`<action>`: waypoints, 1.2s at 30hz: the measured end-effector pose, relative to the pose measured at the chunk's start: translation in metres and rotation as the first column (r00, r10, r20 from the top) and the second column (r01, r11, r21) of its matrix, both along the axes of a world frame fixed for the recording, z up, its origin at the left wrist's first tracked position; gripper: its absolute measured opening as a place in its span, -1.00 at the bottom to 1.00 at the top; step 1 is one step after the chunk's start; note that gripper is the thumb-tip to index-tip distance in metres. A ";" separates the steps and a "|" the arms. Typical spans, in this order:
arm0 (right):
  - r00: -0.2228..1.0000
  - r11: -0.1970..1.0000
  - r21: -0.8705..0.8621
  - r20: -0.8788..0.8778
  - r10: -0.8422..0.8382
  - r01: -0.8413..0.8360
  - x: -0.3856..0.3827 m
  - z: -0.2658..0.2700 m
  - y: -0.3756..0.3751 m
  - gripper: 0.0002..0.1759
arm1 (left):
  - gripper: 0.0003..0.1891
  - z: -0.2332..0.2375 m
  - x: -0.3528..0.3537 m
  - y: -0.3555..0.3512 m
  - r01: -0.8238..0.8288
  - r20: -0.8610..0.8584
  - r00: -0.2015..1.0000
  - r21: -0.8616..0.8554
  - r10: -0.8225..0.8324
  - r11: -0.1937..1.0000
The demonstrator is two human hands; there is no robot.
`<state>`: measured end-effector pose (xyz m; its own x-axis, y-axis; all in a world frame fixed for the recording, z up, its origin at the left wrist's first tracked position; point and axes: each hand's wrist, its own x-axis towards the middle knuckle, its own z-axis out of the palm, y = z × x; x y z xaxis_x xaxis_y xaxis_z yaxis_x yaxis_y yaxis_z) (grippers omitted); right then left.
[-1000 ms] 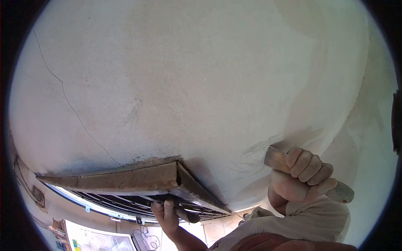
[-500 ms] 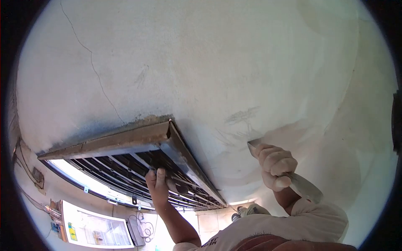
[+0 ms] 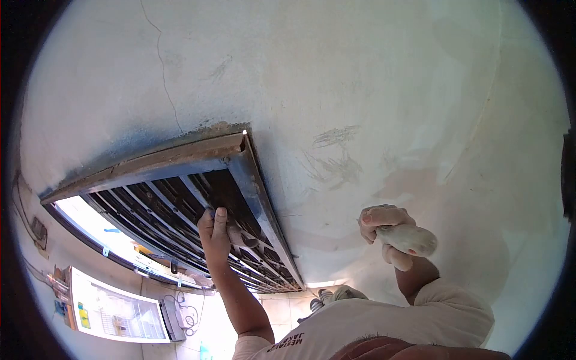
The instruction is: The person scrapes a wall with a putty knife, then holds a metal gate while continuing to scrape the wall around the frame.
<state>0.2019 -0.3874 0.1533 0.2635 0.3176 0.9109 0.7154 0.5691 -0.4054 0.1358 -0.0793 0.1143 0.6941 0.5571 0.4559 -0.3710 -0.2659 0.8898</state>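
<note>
My right hand (image 3: 384, 231) is closed around a putty knife (image 3: 417, 240). Its pale, putty-smeared handle points right, and its blade is hidden behind my fingers. Just beyond it is the plastered wall (image 3: 372, 120), with dark scratch marks and a smooth patch. My left hand (image 3: 216, 234) is raised in front of the barred window grille (image 3: 180, 204), thumb and forefinger closed together. From beside that thumb juts a grey-brown piece (image 3: 243, 238) with a rounded end, and I cannot tell what it is.
A worn frame (image 3: 150, 150) borders the grille, its corner jutting from the wall. A thin crack (image 3: 162, 66) runs down the plaster at upper left. Below left stands a white glass-fronted cabinet (image 3: 117, 309) with cables (image 3: 189, 318) beside it. Pale floor tiles (image 3: 279, 312) show lower down.
The view has shifted, so the grille sits higher. My right hand has turned the putty knife: the blade seen at the wall before is now hidden, and the handle faces me more.
</note>
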 end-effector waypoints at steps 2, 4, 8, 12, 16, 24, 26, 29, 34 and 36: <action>0.999 0.997 -0.063 0.014 -0.034 0.035 -0.005 0.004 -0.001 -0.17 | -0.63 0.000 0.000 -0.001 -0.013 0.029 1.000 0.030 0.012 0.999; 0.998 0.994 -0.097 0.022 -0.055 0.057 -0.008 0.007 -0.001 -0.19 | -0.62 0.007 0.000 -0.007 -0.003 0.078 0.997 0.022 0.001 1.000; 0.994 0.978 -0.186 0.075 -0.078 0.091 -0.015 0.016 -0.006 -0.23 | -0.60 0.000 0.003 -0.002 -0.018 0.072 0.997 0.056 0.014 0.998; 0.985 0.951 -0.258 0.076 -0.158 0.172 -0.025 0.029 -0.006 -0.39 | -0.57 0.005 0.000 -0.007 -0.085 0.040 0.996 0.095 0.081 0.992; 0.992 0.945 -0.303 0.032 -0.123 0.126 -0.029 0.025 -0.015 -0.66 | -0.56 0.010 -0.001 -0.011 -0.120 0.041 0.992 0.116 0.116 0.986; 0.986 0.893 -0.427 0.143 -0.087 0.141 -0.025 0.032 -0.008 -0.60 | -0.56 0.010 -0.001 -0.011 -0.161 0.041 0.987 0.176 0.156 0.971; 0.987 0.884 -0.450 0.142 -0.071 0.129 -0.026 0.030 -0.001 -0.59 | -0.57 0.011 -0.001 -0.013 -0.176 0.038 0.984 0.172 0.172 0.969; 0.993 0.890 -0.444 0.098 -0.066 0.103 -0.027 0.028 0.002 -0.59 | -0.58 0.008 0.001 -0.012 -0.191 0.022 0.982 0.154 0.190 0.969; 0.993 0.926 -0.358 -0.064 0.101 -0.118 -0.026 0.028 0.017 -0.59 | -0.62 0.010 0.000 -0.011 -0.168 -0.003 0.985 0.152 0.171 0.974; 0.982 0.919 -0.348 -0.049 0.181 -0.187 -0.025 0.026 0.033 -0.59 | -0.63 0.011 -0.001 -0.012 -0.179 -0.002 0.983 0.162 0.181 0.970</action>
<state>0.1771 -0.3543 0.1789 0.1831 0.6592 0.7293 0.6036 0.5102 -0.6127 0.1347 -0.0912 0.1251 0.5973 0.5942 0.5387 -0.2893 -0.4668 0.8357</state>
